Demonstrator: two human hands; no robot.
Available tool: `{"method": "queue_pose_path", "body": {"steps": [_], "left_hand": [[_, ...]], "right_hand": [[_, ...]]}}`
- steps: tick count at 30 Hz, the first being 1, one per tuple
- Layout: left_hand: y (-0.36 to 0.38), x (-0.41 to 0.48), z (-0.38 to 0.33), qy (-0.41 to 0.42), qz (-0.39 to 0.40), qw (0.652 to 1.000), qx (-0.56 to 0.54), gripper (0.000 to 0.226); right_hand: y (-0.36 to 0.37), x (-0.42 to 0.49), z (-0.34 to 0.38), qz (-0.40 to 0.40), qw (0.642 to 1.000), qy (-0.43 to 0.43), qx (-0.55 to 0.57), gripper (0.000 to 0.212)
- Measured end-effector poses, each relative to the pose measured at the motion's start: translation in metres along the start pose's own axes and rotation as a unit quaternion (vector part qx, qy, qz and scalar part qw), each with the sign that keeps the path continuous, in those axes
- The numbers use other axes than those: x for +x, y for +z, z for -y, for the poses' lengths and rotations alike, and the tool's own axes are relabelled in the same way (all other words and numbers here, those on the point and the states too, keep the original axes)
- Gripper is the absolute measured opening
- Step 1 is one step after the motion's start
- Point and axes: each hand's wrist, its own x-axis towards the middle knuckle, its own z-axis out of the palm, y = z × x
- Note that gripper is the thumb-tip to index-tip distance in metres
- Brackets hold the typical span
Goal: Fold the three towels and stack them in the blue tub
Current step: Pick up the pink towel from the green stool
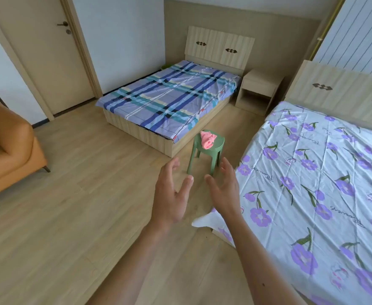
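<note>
A crumpled pink towel [207, 139] lies on the seat of a small green stool [215, 148] standing on the floor between two beds. My left hand [170, 194] and my right hand [223, 190] are held out in front of me over the floor, palms facing each other, fingers apart and holding nothing. Both hands are short of the stool and do not touch it. No blue tub and no other towels are in view.
A bed with a plaid blue sheet [169, 100] stands behind the stool. A bed with a purple-flower sheet [317, 183] fills the right side. An orange sofa [8, 155] is at the left, a closed door [48, 51] at the back left, a bedside cabinet [257, 89] between the headboards.
</note>
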Motion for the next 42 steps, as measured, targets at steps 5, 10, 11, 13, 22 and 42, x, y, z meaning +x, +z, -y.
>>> {"method": "queue_pose_path", "body": {"steps": [5,10,11,13,22,42], "left_hand": [[0.005,0.008,0.018,-0.027,0.019,0.999,0.003,0.049],[0.017,0.023,0.032,-0.049,0.047,0.998,0.001,0.045],[0.019,0.027,0.036,-0.052,0.054,0.997,0.001,0.045],[0.025,0.044,0.044,-0.056,0.067,0.996,0.007,0.045],[0.054,0.162,0.074,-0.085,0.083,0.992,0.035,0.043],[0.135,0.417,0.156,-0.144,0.144,0.979,-0.014,0.032]], "right_hand": [[0.006,0.004,-0.013,-0.008,0.999,0.031,0.002,0.07],[0.013,0.026,-0.031,-0.014,0.998,0.055,0.002,0.066],[0.016,0.032,-0.034,-0.017,0.998,0.059,0.003,0.066],[0.024,0.051,-0.041,-0.019,0.998,0.066,0.005,0.066],[0.065,0.169,-0.075,0.0,0.995,0.095,0.008,0.069],[0.143,0.413,-0.114,-0.014,0.986,0.166,0.006,0.066]]}}
